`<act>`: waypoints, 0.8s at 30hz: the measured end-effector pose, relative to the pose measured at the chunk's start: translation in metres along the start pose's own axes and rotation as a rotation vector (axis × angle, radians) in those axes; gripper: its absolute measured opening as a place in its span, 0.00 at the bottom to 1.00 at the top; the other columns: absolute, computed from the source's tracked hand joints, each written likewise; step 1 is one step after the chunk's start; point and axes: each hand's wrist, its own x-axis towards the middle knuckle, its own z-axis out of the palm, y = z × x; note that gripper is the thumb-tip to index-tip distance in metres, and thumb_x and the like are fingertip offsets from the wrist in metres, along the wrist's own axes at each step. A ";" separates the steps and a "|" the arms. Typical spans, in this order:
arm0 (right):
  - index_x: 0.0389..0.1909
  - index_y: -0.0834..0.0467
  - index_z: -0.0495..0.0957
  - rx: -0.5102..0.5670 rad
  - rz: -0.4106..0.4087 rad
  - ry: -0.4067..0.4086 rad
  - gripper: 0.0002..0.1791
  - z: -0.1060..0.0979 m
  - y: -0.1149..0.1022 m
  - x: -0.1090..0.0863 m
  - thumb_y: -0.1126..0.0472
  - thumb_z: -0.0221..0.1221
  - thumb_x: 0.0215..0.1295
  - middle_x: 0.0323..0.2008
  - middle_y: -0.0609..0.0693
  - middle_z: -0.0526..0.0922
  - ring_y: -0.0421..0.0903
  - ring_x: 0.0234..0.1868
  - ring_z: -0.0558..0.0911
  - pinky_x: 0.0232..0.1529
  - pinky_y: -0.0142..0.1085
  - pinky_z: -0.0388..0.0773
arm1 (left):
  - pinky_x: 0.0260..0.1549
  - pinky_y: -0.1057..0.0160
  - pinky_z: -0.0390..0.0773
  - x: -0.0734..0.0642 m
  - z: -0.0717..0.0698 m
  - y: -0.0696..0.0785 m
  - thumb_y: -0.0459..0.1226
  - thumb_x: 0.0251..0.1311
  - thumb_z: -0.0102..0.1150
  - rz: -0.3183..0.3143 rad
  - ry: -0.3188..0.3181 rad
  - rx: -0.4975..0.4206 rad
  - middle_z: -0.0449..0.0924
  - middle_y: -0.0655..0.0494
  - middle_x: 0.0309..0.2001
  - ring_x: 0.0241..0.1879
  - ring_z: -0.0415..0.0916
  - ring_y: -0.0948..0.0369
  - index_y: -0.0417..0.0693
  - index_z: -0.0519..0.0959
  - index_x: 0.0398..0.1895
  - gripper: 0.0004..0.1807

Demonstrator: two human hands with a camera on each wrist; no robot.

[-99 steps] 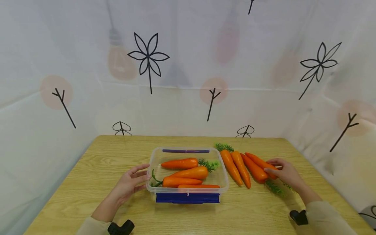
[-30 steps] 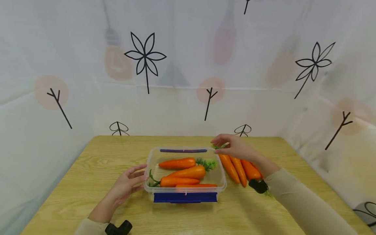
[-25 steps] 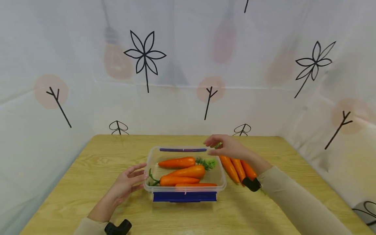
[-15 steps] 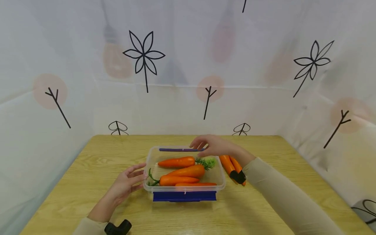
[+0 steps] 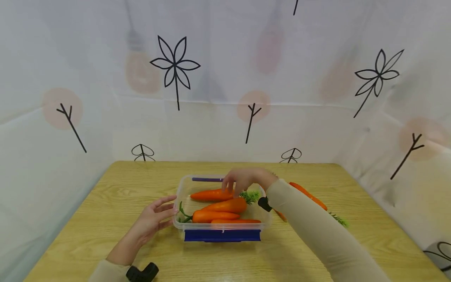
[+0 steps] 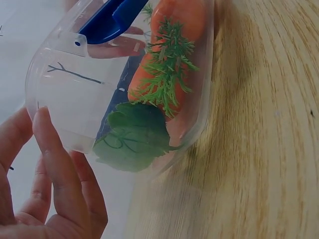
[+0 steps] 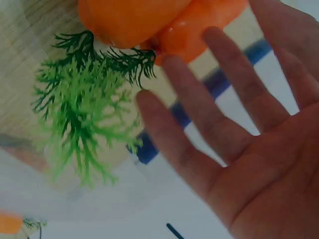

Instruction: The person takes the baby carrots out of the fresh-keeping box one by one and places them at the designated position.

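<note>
My left hand (image 5: 151, 217) rests its fingertips against the left wall of a clear plastic box (image 5: 197, 226) with blue latches. In the left wrist view, its fingers (image 6: 52, 144) touch the box's corner and rim. Several carrots lie in the box, some with green tops showing. My right hand (image 5: 243, 180) reaches down into the box from the back right, fingers spread and slightly bent over the far carrot (image 5: 208, 194). The right wrist view shows its fingertips close to that carrot (image 7: 184, 37) and a feathery green top (image 7: 82, 117), with nothing gripped.
Right of the box, another carrot (image 5: 308, 196) lies on the wooden table (image 5: 119, 188). My right sleeve (image 5: 306, 219) hides most of the carrots there; one orange tip (image 5: 280, 214) shows. A patterned white cloth (image 5: 218, 129) hangs behind the table.
My right hand has left the carrots on the table's right, passed leftward over the box's back right corner, and lowered into the box. My left hand has stayed at the box's left wall.
</note>
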 end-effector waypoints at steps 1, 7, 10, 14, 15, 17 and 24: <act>0.51 0.55 0.78 -0.007 0.039 -0.023 0.20 0.001 -0.001 0.003 0.71 0.62 0.57 0.47 0.52 0.78 0.45 0.45 0.76 0.37 0.42 0.77 | 0.41 0.62 0.78 0.000 0.000 0.000 0.34 0.59 0.61 -0.002 0.000 0.002 0.66 0.40 0.58 0.46 0.75 0.57 0.39 0.61 0.66 0.32; 0.48 0.51 0.81 -0.032 0.113 -0.086 0.21 0.011 -0.002 0.015 0.72 0.64 0.54 0.43 0.46 0.78 0.43 0.42 0.75 0.37 0.44 0.78 | 0.42 0.62 0.78 0.000 0.000 -0.001 0.35 0.59 0.61 -0.009 0.005 0.009 0.65 0.40 0.59 0.48 0.74 0.54 0.40 0.62 0.66 0.32; 0.49 0.50 0.80 -0.078 0.083 -0.097 0.24 0.014 -0.001 0.018 0.73 0.65 0.52 0.41 0.45 0.77 0.42 0.38 0.73 0.30 0.37 0.77 | 0.41 0.62 0.78 0.000 -0.001 0.000 0.34 0.58 0.62 -0.009 0.014 0.010 0.66 0.41 0.57 0.48 0.74 0.55 0.40 0.62 0.66 0.32; 0.54 0.48 0.76 -0.083 0.088 -0.148 0.30 0.015 0.000 0.017 0.76 0.63 0.51 0.45 0.46 0.74 0.42 0.40 0.70 0.26 0.33 0.72 | 0.41 0.62 0.78 -0.001 -0.001 0.000 0.35 0.59 0.61 -0.002 0.014 0.016 0.66 0.41 0.57 0.46 0.75 0.57 0.39 0.62 0.66 0.32; 0.56 0.48 0.75 -0.072 0.093 -0.161 0.32 0.016 0.000 0.017 0.76 0.63 0.51 0.47 0.47 0.73 0.43 0.42 0.70 0.27 0.33 0.73 | 0.42 0.62 0.78 -0.001 -0.001 0.000 0.35 0.59 0.61 -0.003 0.012 0.013 0.66 0.40 0.58 0.45 0.75 0.57 0.39 0.62 0.66 0.32; 0.58 0.47 0.72 -0.060 0.093 -0.181 0.34 0.016 0.000 0.016 0.76 0.63 0.51 0.51 0.48 0.71 0.44 0.47 0.70 0.30 0.33 0.76 | 0.42 0.62 0.78 -0.001 -0.001 0.001 0.35 0.59 0.61 0.000 0.006 0.009 0.64 0.38 0.59 0.45 0.75 0.58 0.39 0.62 0.66 0.32; 0.68 0.48 0.58 -0.004 0.041 -0.269 0.45 0.023 0.000 0.021 0.73 0.66 0.50 0.64 0.51 0.61 0.45 0.58 0.65 0.32 0.33 0.75 | 0.41 0.62 0.78 0.000 0.000 0.001 0.34 0.58 0.62 -0.008 0.010 -0.004 0.62 0.35 0.61 0.45 0.76 0.57 0.40 0.63 0.65 0.32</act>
